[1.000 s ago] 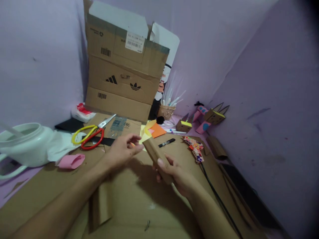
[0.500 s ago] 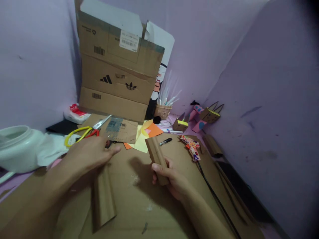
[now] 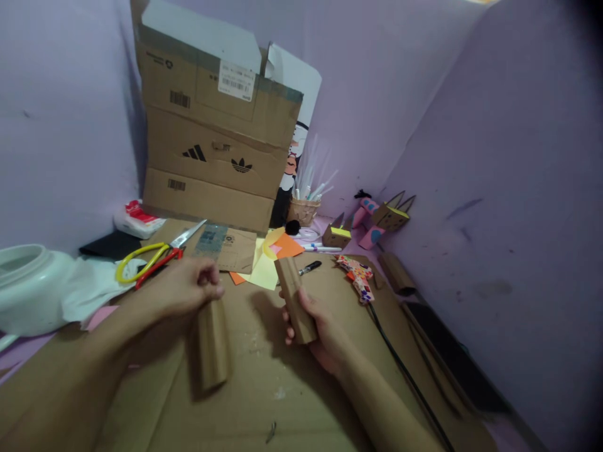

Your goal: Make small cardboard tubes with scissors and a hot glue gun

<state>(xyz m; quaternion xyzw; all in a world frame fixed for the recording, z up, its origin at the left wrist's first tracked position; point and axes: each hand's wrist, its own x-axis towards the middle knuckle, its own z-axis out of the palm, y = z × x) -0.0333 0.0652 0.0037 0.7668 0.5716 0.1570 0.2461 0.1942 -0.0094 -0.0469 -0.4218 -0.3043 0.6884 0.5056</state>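
My left hand (image 3: 193, 289) is closed, its fingertips pinched at the upper end of a folded cardboard piece (image 3: 213, 351). That piece looks slightly blurred, and its top end is hidden behind the fingers. In my right hand (image 3: 315, 320) is a second folded cardboard piece (image 3: 291, 295), tilted with its upper end pointing away from me. The thumb lies along its right side and fingertips show on its left. Beneath both hands lies a flat cardboard sheet (image 3: 254, 402).
Scissors (image 3: 160, 254) with yellow and red handles lie at the left, near a white pot (image 3: 32, 289). Paper sheets (image 3: 264, 270) and a cutter knife (image 3: 311, 268) lie beyond my hands. A patterned glue gun (image 3: 358, 276) with its cord lies right; a large cardboard box (image 3: 211, 138) stands behind.
My left hand's fingers have curled in at the piece's top, and the piece has shifted right and away from me. My right hand has turned slightly, keeping its piece. The view has shifted slightly.
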